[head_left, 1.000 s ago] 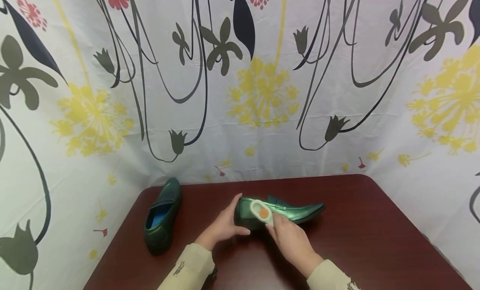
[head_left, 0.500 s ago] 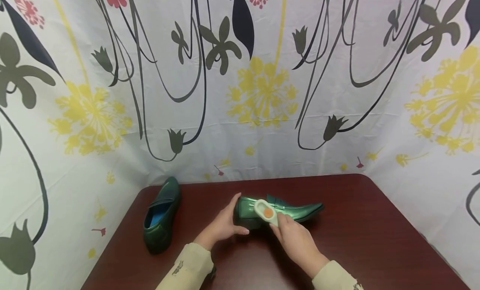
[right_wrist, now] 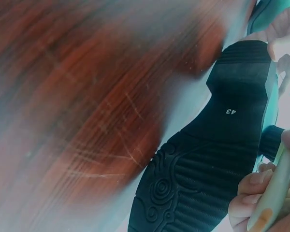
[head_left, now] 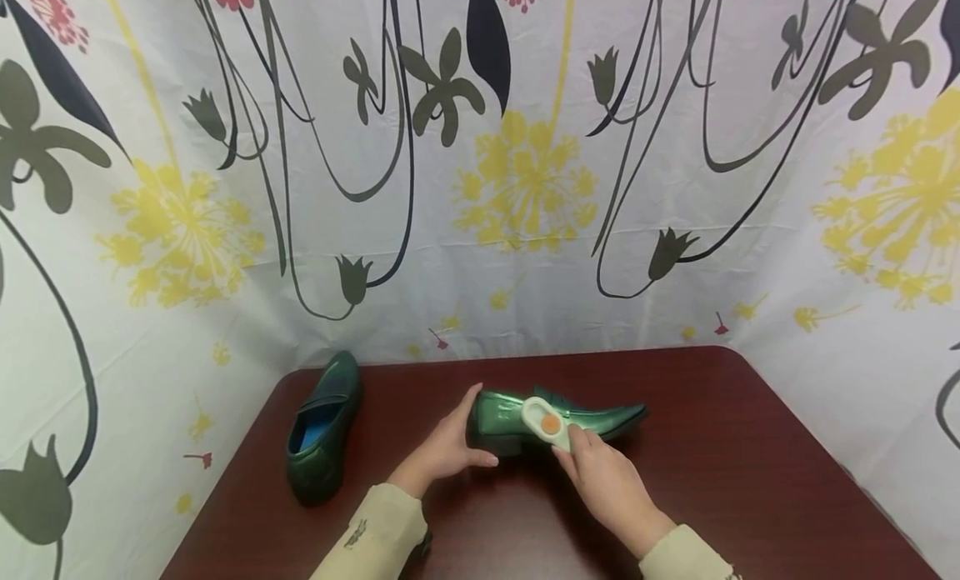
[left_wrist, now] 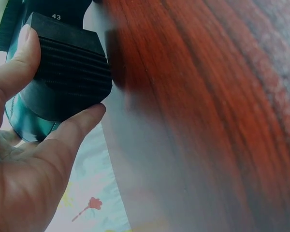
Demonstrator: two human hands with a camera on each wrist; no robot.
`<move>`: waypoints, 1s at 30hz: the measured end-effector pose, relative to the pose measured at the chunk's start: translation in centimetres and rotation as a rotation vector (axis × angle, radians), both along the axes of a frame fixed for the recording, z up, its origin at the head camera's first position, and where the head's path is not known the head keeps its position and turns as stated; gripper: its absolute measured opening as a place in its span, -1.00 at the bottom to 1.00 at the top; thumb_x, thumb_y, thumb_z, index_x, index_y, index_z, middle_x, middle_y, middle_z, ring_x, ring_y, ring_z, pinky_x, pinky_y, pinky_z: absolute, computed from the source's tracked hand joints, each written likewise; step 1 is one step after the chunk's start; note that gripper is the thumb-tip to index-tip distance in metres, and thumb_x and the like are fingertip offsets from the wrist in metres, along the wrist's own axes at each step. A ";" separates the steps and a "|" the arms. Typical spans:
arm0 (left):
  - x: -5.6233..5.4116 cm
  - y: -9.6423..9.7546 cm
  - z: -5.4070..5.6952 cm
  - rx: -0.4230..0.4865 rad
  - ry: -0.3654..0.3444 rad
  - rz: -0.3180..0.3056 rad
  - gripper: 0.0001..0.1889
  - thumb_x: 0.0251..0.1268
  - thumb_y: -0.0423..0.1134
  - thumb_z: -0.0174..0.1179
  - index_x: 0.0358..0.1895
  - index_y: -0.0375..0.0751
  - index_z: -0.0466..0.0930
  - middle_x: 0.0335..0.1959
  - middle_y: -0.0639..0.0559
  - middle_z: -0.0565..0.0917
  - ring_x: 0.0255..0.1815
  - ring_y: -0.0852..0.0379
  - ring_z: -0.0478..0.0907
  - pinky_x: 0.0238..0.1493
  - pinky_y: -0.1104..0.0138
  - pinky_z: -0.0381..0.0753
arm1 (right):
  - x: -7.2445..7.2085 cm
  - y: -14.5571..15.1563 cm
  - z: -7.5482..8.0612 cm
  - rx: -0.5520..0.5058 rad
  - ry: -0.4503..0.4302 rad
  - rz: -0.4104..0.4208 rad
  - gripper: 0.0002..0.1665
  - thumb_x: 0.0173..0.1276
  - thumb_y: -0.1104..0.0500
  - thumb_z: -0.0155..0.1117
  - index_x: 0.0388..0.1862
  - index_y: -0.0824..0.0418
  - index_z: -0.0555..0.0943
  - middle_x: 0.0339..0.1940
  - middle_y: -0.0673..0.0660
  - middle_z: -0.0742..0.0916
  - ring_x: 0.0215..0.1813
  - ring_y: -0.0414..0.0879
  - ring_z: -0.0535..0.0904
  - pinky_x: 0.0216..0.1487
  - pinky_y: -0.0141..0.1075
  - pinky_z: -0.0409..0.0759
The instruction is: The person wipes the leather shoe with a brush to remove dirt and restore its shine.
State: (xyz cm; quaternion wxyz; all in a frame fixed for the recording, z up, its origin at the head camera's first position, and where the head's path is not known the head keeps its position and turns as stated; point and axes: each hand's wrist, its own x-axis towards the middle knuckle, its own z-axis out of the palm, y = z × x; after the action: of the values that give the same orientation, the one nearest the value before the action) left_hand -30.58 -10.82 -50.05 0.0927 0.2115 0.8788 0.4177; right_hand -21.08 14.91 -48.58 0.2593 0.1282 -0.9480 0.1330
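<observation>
Left hand (head_left: 448, 448) curled round green shoe (head_left: 501, 413), right hand (head_left: 609, 484) pinching brush (head_left: 548, 422), wrist views alone catching dark bristles (right_wrist: 271, 143), 43 (right_wrist: 231, 112) on sole (right_wrist: 208, 159)

A glossy, leather-like finish is shown by the held shoe (head_left: 501, 413), while its sole (right_wrist: 222, 130) is seen as matt, ribbed and rubber-like, the brush handle (head_left: 549, 423) as smooth plastic, the table (head_left: 750, 480) as polished wood, finely scratched, and the curtain (head_left: 480, 292) as creased cloth.
</observation>
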 end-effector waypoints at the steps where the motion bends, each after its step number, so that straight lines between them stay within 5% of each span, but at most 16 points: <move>1: 0.0 0.0 0.0 0.002 0.000 0.000 0.26 0.02 -0.10 0.59 0.66 0.16 -0.21 0.64 -0.12 0.13 0.60 -0.19 0.15 0.45 -0.17 0.30 | 0.0 0.1 0.0 -0.003 -0.001 0.000 -0.65 0.37 0.05 0.42 -0.08 0.27 0.56 -0.46 0.06 0.61 -0.55 -0.18 0.50 -0.59 -0.34 0.43; 18: 0.3 0.1 0.1 0.009 0.000 -0.006 0.27 0.02 -0.13 0.59 0.66 0.20 -0.23 0.65 -0.09 0.09 0.61 -0.18 0.14 0.44 -0.17 0.31 | 0.4 2.4 0.0 -0.024 -0.043 0.030 -0.71 0.42 0.04 0.36 -0.14 0.20 0.51 -0.45 -0.03 0.53 -0.53 -0.26 0.34 -0.56 -0.38 0.33; 30: 0.1 0.0 -0.1 -0.003 0.007 -0.006 0.26 0.03 -0.07 0.58 0.66 0.21 -0.23 0.66 -0.07 0.07 0.62 -0.18 0.12 0.45 -0.17 0.31 | 0.4 3.3 0.2 -0.040 -0.094 0.021 -0.65 0.48 0.02 0.28 0.04 0.25 0.56 -0.20 0.12 0.70 -0.35 -0.12 0.59 -0.42 -0.18 0.55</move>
State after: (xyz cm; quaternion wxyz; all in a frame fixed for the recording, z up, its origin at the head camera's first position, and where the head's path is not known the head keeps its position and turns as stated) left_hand -30.49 -10.84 -50.14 0.0912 0.2153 0.8790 0.4155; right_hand -20.66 18.24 -48.42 0.2155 0.1266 -0.9548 0.1608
